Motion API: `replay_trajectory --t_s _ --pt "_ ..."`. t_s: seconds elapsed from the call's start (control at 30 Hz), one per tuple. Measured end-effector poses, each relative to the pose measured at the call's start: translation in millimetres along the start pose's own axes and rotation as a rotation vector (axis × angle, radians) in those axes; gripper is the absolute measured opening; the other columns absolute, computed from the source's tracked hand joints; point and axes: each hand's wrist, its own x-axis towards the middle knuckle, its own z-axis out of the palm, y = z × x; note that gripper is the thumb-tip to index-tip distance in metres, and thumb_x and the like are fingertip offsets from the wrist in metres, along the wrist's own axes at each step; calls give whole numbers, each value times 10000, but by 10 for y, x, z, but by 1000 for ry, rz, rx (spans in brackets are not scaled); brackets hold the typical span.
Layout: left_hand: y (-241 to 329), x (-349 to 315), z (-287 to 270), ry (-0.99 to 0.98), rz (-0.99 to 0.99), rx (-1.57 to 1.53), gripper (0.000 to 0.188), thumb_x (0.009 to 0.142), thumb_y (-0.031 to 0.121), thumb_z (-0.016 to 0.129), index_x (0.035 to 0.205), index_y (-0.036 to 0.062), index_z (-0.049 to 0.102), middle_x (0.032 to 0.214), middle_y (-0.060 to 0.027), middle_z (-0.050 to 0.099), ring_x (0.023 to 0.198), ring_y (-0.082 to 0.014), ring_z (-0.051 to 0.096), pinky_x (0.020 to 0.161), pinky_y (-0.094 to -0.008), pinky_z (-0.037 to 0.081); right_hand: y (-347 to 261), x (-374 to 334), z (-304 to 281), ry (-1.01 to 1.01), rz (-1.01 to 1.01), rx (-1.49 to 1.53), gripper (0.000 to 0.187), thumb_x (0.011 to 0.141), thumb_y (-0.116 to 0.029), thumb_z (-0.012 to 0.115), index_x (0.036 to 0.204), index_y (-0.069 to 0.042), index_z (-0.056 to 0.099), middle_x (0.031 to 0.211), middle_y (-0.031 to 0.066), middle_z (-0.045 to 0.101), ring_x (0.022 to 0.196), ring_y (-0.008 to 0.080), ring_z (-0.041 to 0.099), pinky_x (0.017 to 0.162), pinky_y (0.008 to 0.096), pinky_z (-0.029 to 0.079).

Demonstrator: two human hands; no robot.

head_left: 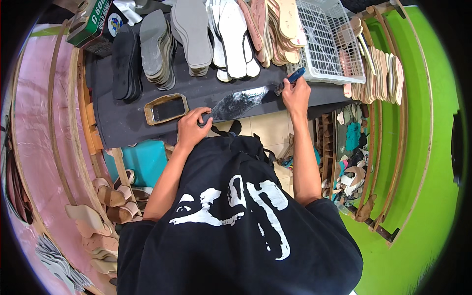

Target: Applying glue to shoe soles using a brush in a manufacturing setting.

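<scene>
A black shoe sole (238,104) lies across the near edge of the dark worktable, its upper face shiny and wet-looking in the middle. My left hand (194,126) pinches its left end between thumb and fingers. In my right hand (297,97) is a brush with a blue handle (297,74), its tip down by the sole's right end and partly hidden by my fingers. Just left of the sole sits a small open tray with a brown crusted rim (147,114) and a dark inside.
Stacked black soles (127,64), grey soles (191,34), white insoles (232,42) and beige insoles (282,29) line the table's far side. A white plastic crate (356,76) stands far right, a green can (96,27) far left. Wooden racks flank me, the left one holding sandals (113,195).
</scene>
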Motion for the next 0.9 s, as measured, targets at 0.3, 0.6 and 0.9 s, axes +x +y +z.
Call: replay_trajectory --t_s 0.3,0.6,0.9 --pt "20 14 -11 -8 -9 14 318 806 87 860 1115 90 784 1050 -31 802 682 -161 631 693 -313 548 48 -7 60 -8 -100 17 144 944 -38 728 1056 50 702 923 214 747 721 339 741 696 418 589" --pt "18 13 18 -6 -2 11 316 815 87 860 1122 90 787 1058 -24 804 676 -140 624 653 -296 534 246 -122 199 205 -265 111 135 952 -36 740 1062 38 714 932 191 748 762 306 746 691 394 580" --pt "26 6 10 -6 5 11 317 813 87 860 1121 83 784 1073 -42 806 680 -161 637 680 -312 550 234 -225 262 179 -203 153 126 964 -20 731 1078 13 688 999 198 731 874 393 722 794 450 564"
